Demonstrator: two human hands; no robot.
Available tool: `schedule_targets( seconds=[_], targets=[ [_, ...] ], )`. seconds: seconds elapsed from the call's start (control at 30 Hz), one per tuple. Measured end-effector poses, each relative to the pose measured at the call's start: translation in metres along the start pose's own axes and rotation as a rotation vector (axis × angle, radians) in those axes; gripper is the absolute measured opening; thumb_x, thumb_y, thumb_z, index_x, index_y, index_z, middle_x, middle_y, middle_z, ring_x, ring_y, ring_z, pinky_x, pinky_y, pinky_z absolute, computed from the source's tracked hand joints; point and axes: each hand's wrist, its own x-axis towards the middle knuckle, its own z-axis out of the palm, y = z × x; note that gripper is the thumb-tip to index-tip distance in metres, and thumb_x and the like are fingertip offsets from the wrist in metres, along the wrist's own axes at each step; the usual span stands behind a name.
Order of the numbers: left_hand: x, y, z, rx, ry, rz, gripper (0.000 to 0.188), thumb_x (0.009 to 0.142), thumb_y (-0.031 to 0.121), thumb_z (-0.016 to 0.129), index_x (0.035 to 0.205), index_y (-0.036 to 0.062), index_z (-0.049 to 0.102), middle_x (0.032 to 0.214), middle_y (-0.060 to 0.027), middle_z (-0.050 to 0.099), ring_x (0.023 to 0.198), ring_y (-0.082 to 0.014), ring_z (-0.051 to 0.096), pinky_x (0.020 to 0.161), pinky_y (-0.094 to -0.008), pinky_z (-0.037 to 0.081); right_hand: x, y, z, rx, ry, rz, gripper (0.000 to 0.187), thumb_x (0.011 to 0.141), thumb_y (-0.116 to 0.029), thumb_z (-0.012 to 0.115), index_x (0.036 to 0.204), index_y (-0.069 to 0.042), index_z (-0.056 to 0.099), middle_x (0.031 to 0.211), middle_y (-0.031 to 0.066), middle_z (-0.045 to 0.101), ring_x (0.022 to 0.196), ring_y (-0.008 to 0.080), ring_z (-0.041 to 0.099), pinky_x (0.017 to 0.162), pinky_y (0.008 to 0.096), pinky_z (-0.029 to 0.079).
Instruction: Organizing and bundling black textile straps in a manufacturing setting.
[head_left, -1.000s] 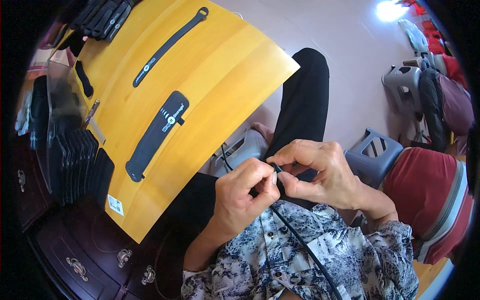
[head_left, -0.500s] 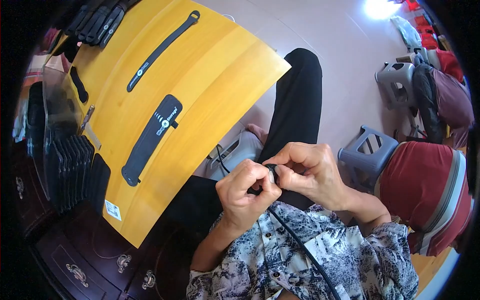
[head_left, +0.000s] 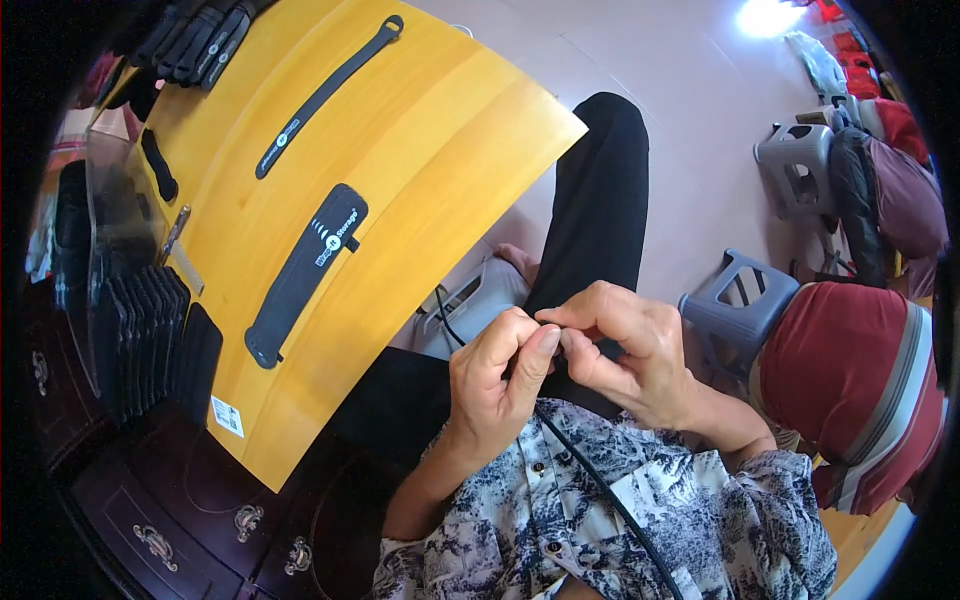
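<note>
Pinching at the fingertips, both hands meet above the lap, in front of the patterned shirt and clear of the table. Left hand: grip narrow, thumb and index finger closed on a small dark piece. Right hand: grip likewise narrow, thumb and index tip at the same piece from the other side, the two sets of fingertips almost touching. Piece mostly covered by the fingers; its full shape cannot be told. A black cord slants across the shirt from the lower edge up to just below the left hand; whether it joins the piece is hidden.

Table: yellow, wood-grained, left of the hands. On it, a broad black strap with white print and a short side tab, nearest the hands. Beyond it, a slim black strap with a loop at its far end, roughly parallel. Toward the left edge, a short black strip and a slender tool. Far left corner: a bunch of black straps. Near left edge: a row of flat black pieces standing side by side. White label at the near corner.

Surroundings: dark wooden drawers with metal handles, lower left; blue-grey stool right of the right hand, beside a red striped cover.
</note>
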Motion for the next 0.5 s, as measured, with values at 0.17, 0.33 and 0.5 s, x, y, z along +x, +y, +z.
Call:
schedule_targets(
  seconds=[0.17,0.33,0.5],
  targets=[
    [0.0,-0.023,0.007,0.063,0.128,0.214,0.017,0.087,0.002,0.062,0.075,0.0025,0.051,0.06,-0.0036,0.045,0.049,-0.0108,0.043,0.046,-0.0261,0.036,0.001,0.013,0.005,0.388,-0.014,0.405,0.011,0.083,-0.004,0.061,0.086,0.004,0.066,0.073,0.0063,0.064,0.062,0.0066,0.059,0.056,0.0227,0.048],
    [-0.003,-0.023,0.007,0.005,0.148,0.317,0.015,0.088,0.001,0.061,0.076,0.0018,0.052,0.061,-0.0033,0.049,0.05,-0.0101,0.045,0.046,-0.025,0.036,-0.001,0.019,0.002,0.544,-0.134,0.464,0.01,0.085,-0.002,0.061,0.092,0.004,0.067,0.081,0.005,0.065,0.068,0.0067,0.059,0.061,0.02,0.049],
    [0.004,-0.008,0.007,-0.148,0.08,0.065,0.019,0.096,0.011,0.054,0.08,0.0001,0.054,0.066,-0.0022,0.055,0.057,-0.0074,0.053,0.052,-0.0219,0.042,-0.001,0.023,0.003,0.569,-0.094,0.333,0.025,0.083,-0.019,0.074,0.098,0.0,0.067,0.08,0.0008,0.054,0.071,0.0067,0.055,0.072,0.0225,0.049]
  ],
)
